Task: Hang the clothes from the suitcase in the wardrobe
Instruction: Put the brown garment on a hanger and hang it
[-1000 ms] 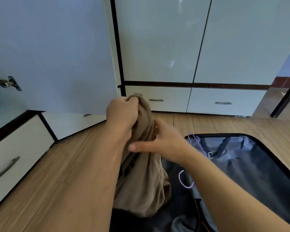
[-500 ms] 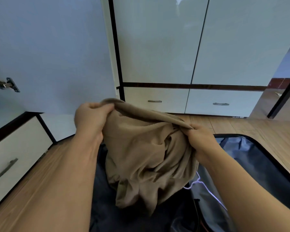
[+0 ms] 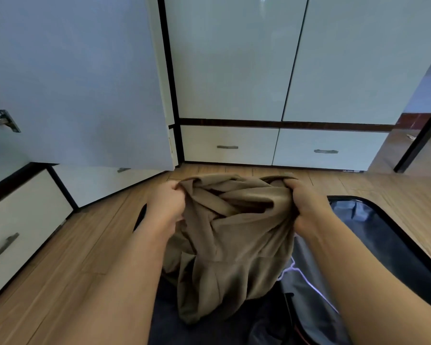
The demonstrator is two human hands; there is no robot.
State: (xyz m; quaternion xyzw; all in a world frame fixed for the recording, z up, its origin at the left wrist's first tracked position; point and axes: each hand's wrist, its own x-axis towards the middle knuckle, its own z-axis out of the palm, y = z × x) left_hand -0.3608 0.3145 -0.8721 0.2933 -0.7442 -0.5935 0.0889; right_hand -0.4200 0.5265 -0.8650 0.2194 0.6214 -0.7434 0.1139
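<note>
Garment [image 3: 232,235] lower than before

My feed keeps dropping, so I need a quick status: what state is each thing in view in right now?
Left hand: grips the garment's left top edge.
Right hand: grips its right top edge.
Tan garment: bunched, held up over the suitcase.
Suitcase: open on the floor.
Left wardrobe door: swung open.
Two doors right of it: closed.
Drawers: closed.
Lilac hanger: lying in the suitcase, mostly hidden.
</note>
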